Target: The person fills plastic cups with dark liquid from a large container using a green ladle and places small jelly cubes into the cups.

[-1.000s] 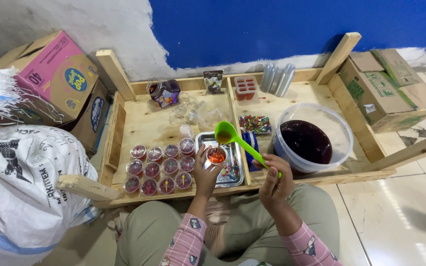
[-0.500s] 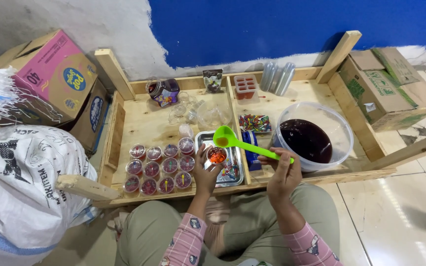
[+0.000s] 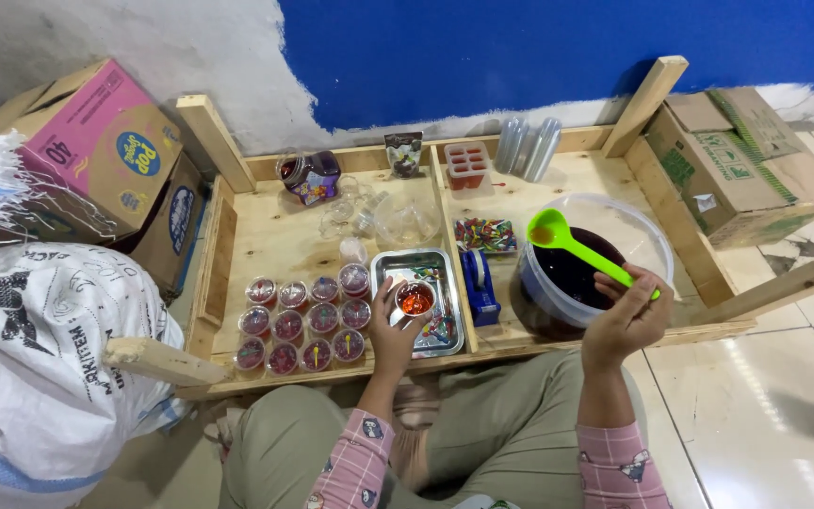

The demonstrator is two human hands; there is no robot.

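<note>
My left hand (image 3: 390, 332) is closed around a small clear cup (image 3: 415, 300) with red liquid in it, fingers wrapped round its near side, holding it just above the metal tray (image 3: 405, 267). My right hand (image 3: 626, 320) grips the handle end of a green ladle (image 3: 572, 244). The ladle's long axis runs from my right hand up and to the left, bowl end farthest from me, and the bowl sits over the big clear tub (image 3: 647, 247) of dark liquid.

The relation that matters: the cup lies to the left of the ladle bowl and a little nearer to me, with a blue tape dispenser (image 3: 480, 282) standing between tray and tub. The right hand is the one nearer the tub; the left is nearer the tray.

Left of my left hand, just beside the tray, stand rows of filled cups (image 3: 301, 323), touching one another. Beyond the tray, farther from me, lie loose clear plastic pieces (image 3: 379, 219), a dark jar (image 3: 309, 176) and a pile of coloured small bits (image 3: 484, 234). Beyond the tub I make out a red mould tray (image 3: 467, 165) and a stack of clear sleeves (image 3: 528, 146).

I cannot tell how full the ladle is, only that something amber shows in it. My right thumb hides the handle's end, and the tray's contents are too small to name.
</note>
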